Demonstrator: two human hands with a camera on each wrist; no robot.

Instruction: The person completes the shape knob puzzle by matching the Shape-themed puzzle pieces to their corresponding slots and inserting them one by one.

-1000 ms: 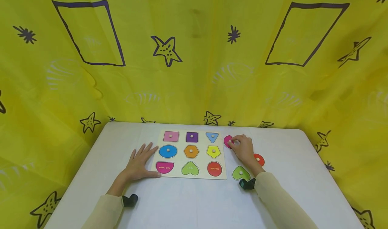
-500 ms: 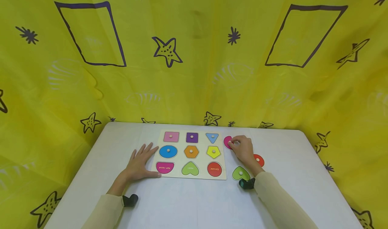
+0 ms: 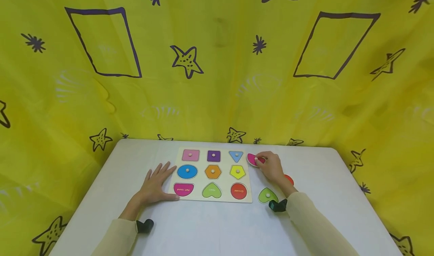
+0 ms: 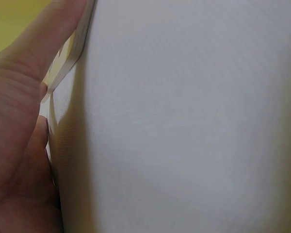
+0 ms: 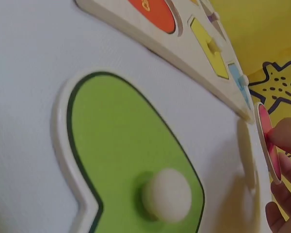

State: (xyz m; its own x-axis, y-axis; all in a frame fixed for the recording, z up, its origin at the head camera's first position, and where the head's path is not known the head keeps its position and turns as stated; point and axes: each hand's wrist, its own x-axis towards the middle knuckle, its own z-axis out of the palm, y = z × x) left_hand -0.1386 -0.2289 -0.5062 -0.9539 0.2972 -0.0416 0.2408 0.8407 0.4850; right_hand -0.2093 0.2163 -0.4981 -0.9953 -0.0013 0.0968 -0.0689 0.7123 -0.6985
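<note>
Right hand [image 3: 272, 167] pinched the pink half-round piece [image 3: 252, 159] right of the wooden board [image 3: 213, 197]; left hand [image 3: 156, 184] lay flat, fingers straight, at its left edge

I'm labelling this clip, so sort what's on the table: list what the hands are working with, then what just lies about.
In use:
right hand pinching the pink piece
left hand flat against the board

Lying about:
green heart beside the board
red circle behind the right hand
table

Green heart piece [image 3: 268, 195]; pink half-round piece [image 3: 251, 159]; yellow star-patterned backdrop [image 3: 217, 60].
</note>
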